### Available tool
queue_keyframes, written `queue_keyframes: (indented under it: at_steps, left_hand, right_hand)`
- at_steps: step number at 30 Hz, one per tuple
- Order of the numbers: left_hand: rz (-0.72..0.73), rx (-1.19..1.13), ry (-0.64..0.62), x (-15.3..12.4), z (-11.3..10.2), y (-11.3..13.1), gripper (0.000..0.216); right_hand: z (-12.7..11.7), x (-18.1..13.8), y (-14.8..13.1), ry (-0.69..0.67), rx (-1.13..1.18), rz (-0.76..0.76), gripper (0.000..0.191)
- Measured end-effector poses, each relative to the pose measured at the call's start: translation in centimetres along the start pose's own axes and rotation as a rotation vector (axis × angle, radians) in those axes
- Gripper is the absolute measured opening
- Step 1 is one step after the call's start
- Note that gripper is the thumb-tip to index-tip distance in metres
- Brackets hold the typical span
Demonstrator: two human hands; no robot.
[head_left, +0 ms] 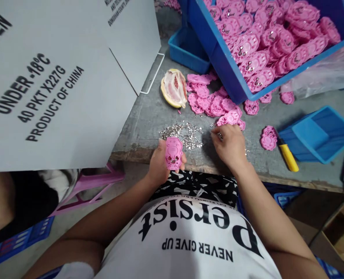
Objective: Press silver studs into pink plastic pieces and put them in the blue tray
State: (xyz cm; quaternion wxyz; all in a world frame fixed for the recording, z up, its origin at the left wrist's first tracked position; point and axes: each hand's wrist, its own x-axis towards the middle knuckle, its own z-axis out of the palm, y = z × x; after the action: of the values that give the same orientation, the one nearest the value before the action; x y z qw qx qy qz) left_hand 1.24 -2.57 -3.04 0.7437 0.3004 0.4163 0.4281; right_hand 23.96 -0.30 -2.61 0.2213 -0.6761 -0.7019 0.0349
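My left hand (159, 161) is closed round a pink plastic piece (174, 150) with small metal parts at its lower end, held at the table's front edge. Just beyond it lies a scattered pile of small silvery metal parts (189, 135). To the right, my right hand (229, 144) is lowered to the tabletop with its fingers curled together. Small metal bits show by its fingertips; whether it pinches one is hidden. Touching distance beyond that hand is a heap of pink pieces (215, 102).
A big blue crate (230, 69) full of pink pieces stands at the back right, a small blue tray (186, 52) beside it. Half a pomelo-like fruit (173, 91) lies near a large white carton (73, 97). At right are a yellow-handled tool (288, 157) and a blue bin (320, 135).
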Motion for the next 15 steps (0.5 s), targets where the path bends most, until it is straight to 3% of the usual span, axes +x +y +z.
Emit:
queue_keyframes:
  at_steps: [6, 15]
  left_hand:
    - [0.001, -0.007, -0.008, 0.4, -0.1, -0.4, 0.08]
    - [0.001, 0.013, -0.024, 0.5, -0.3, -0.5, 0.08]
  right_hand:
    - [1.8, 4.6, -1.4, -0.193, -0.134, -0.021, 0.022]
    - [2.4, 5.3, -2.5, -0.28, -0.262, -0.054, 0.023]
